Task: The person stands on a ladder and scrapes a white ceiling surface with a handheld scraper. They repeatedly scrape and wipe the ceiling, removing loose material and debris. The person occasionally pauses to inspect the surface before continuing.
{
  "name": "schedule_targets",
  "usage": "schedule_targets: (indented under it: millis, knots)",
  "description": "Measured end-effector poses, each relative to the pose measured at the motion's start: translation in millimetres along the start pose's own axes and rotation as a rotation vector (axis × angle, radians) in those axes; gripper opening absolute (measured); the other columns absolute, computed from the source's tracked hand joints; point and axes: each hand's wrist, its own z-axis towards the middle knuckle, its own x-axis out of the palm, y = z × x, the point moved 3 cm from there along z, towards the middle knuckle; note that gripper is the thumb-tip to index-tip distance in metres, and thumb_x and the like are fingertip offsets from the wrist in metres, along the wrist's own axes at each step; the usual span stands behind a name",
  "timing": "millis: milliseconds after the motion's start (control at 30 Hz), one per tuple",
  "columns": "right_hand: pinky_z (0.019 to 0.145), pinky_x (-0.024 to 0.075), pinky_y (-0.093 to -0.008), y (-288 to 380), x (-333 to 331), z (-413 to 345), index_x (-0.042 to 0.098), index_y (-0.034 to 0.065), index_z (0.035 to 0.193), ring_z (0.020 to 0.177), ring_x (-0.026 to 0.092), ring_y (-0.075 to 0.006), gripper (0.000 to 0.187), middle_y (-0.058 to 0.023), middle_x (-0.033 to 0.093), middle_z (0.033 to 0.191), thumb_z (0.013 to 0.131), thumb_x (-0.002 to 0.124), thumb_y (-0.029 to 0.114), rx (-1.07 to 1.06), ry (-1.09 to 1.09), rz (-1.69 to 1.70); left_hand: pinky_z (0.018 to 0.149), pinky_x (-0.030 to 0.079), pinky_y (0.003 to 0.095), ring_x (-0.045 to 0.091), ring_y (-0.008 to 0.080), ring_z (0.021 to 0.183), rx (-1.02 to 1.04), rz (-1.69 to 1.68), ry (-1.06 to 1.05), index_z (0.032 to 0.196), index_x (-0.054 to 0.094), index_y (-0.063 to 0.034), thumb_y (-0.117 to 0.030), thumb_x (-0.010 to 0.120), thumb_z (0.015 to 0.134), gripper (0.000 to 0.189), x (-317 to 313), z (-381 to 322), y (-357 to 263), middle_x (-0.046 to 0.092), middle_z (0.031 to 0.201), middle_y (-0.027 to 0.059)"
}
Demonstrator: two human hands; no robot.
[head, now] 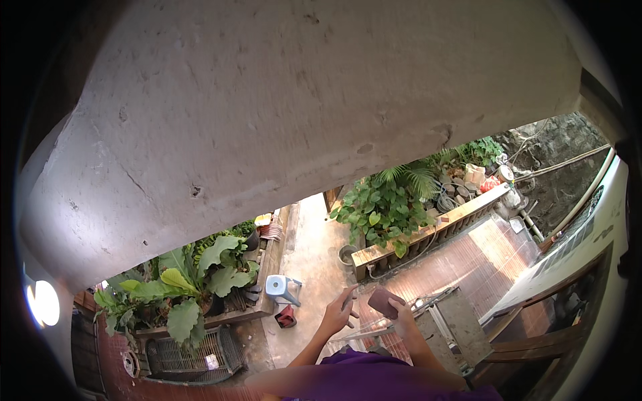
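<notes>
My right hand (403, 319) holds a flat, reddish-brown piece (382, 302) by its right end, thumb on top. It looks like folded sandpaper or a thin block, but I cannot tell which. To its left, my left hand (341, 313) is raised with fingers apart and nothing in it. A gap separates those fingers from the brown piece. Above and ahead of both hands spans a pale plastered concrete surface (311, 110), scuffed and pitted with small holes and a crack.
Far below lie a concrete path (308, 240) and red tiled floor (446, 263). A metal-framed platform (459, 323) stands close on my right. Lower down are a blue-and-white plastic stool (283, 289), a metal bench (190, 356), leafy plants (200, 275) and a low balustrade (431, 230).
</notes>
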Motion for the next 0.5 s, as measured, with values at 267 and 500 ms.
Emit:
schedule_targets:
  millis: [267, 500]
  knots:
    - [0.088, 0.0508, -0.0324, -2.2, 45.7, 32.9, 0.054, -0.0032, 0.124, 0.101, 0.063, -0.0207, 0.037, -0.0121, 0.063, 0.115, 0.090, 0.059, 0.012, 0.031, 0.262, 0.109, 0.047, 0.055, 0.0241, 0.066, 0.0144, 0.070, -0.024, -0.011, -0.071, 0.122, 0.061, -0.0059, -0.007, 0.043, 0.098, 0.030, -4.2, 7.5, 17.5, 0.052, 0.101, 0.0090]
    - [0.080, 0.0492, -0.0308, -13.4, 54.3, 32.4, 0.058, 0.0092, 0.113, 0.094, 0.060, -0.0159, 0.027, -0.0044, 0.064, 0.103, 0.090, 0.061, 0.021, 0.200, 0.271, 0.261, 0.044, 0.048, 0.0221, 0.058, 0.0108, 0.063, -0.011, -0.077, -0.206, 0.127, 0.054, -0.0032, -0.011, 0.048, 0.098, 0.032, -16.5, 3.2, 30.9, 0.057, 0.110, 0.0103]
